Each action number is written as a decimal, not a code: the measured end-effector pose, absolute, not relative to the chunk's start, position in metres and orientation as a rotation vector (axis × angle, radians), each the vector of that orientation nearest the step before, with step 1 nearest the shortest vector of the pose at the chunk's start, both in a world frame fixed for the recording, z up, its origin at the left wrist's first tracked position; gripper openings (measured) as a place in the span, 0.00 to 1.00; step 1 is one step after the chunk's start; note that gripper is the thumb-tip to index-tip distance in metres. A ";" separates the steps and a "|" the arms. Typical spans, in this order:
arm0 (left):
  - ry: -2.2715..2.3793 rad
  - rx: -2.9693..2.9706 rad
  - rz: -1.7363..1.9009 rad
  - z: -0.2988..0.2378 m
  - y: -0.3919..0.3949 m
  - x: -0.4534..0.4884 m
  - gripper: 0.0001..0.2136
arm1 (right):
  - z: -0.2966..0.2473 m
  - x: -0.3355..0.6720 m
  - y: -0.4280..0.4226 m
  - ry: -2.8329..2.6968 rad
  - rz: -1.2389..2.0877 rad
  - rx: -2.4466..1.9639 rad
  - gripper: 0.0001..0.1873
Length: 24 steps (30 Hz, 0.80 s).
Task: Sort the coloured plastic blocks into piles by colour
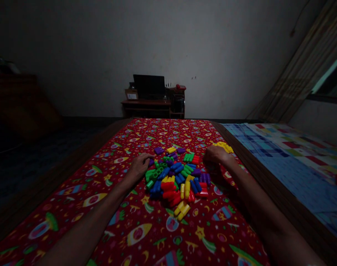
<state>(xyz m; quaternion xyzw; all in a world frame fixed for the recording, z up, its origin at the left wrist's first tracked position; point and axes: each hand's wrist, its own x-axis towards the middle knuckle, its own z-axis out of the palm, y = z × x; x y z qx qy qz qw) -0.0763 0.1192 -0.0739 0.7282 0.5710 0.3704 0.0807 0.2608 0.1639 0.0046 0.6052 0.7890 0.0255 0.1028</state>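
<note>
A heap of coloured plastic building blocks (pixel 176 177) lies on a red patterned cloth (pixel 146 236) in front of me. My left hand (pixel 139 165) rests at the heap's left edge, fingers curled toward a purple piece. At the heap's right edge my right hand (pixel 215 154) is closed, with a yellow block (pixel 226 147) just beyond its knuckles. Whether either hand grips a block is hidden. A yellow pair (pixel 182 210) lies nearest me, apart from the heap.
A wooden rim (pixel 268 177) borders the cloth on the right, with a blue checked mattress (pixel 295 162) beyond. A dark desk (pixel 154 103) with a monitor stands at the far wall. Curtains (pixel 306 62) hang at the right. The floor at left is dark.
</note>
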 end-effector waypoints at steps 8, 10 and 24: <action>1.709 2.151 1.129 -0.078 0.123 -0.078 0.15 | 0.016 0.219 0.150 2.957 0.054 1.641 0.16; 1.704 2.146 1.129 -0.079 0.124 -0.078 0.15 | 0.012 0.203 0.156 2.938 0.146 1.702 0.16; 1.696 2.118 1.111 -0.075 0.121 -0.077 0.15 | -0.012 0.204 0.188 3.195 -0.029 1.754 0.20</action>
